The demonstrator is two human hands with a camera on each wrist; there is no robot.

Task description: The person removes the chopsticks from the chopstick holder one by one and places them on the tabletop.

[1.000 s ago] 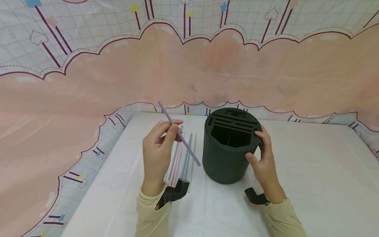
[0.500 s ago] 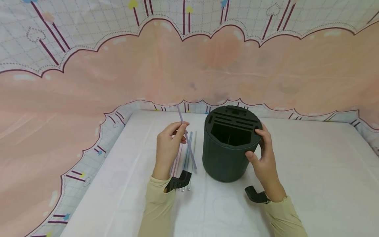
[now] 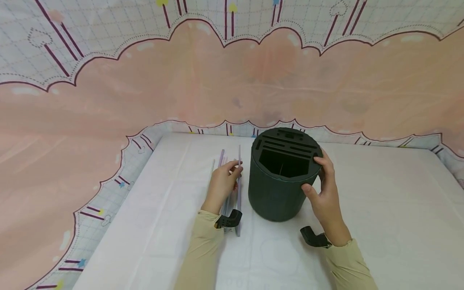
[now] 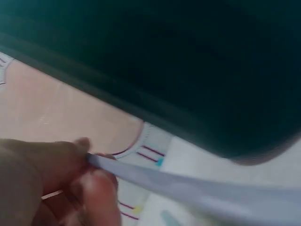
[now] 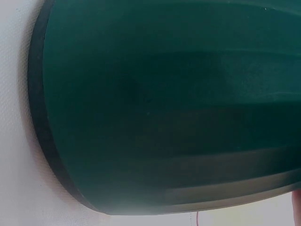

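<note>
In the head view my left hand (image 3: pixel 224 186) pinches a thin purple straw (image 3: pixel 239 201) between thumb and fingers. It stands almost in line with the view, just left of a dark green round holder (image 3: pixel 275 201). The left wrist view shows the straw (image 4: pixel 197 190) coming out of the fingertips, with the holder (image 4: pixel 155 61) close above. My right hand (image 3: pixel 328 197) grips the right side of the holder, thumb low in front and fingers at the rim. More straws, among them a purple one (image 3: pixel 221 157), lie on the table, partly hidden under my left hand.
The holder's top has narrow slots and one wide divided opening (image 3: pixel 284 163). A white cloth (image 3: pixel 391 209) covers the table. Behind it hangs a patterned pink and white curtain (image 3: pixel 232 88). A black wrist camera (image 3: pixel 230 219) is strapped to each wrist.
My left hand has moved right and slightly down toward the holder. The purple straw has swung from a slant to nearly upright in the head view. My right hand keeps its grip on the holder.
</note>
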